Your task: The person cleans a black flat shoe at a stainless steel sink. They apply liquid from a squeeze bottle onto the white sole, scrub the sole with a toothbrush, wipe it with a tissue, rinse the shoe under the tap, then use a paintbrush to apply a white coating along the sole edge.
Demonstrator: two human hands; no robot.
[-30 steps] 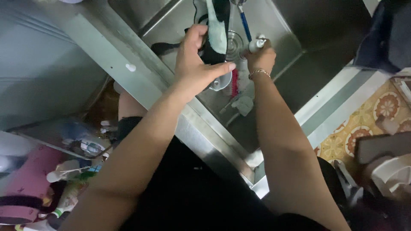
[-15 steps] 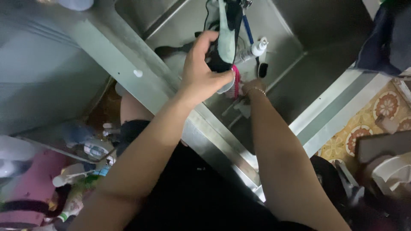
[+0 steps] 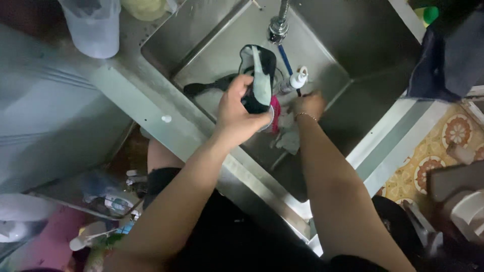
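Washing step in hand: left hand (image 3: 237, 113) gripped the black shoe (image 3: 258, 78) over the steel sink (image 3: 201, 30); right hand (image 3: 308, 105) pressed a grey rag (image 3: 290, 136) (grip unclear); next move probably called for scrubbing the shoe.

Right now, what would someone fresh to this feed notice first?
Probably the black shoe with a pale insole, held up by the left hand over the middle of the steel sink, just below the tap. Beside it, the right hand reaches down at a white bottle and a pink item. A clear plastic jug stands on the counter, upper left.
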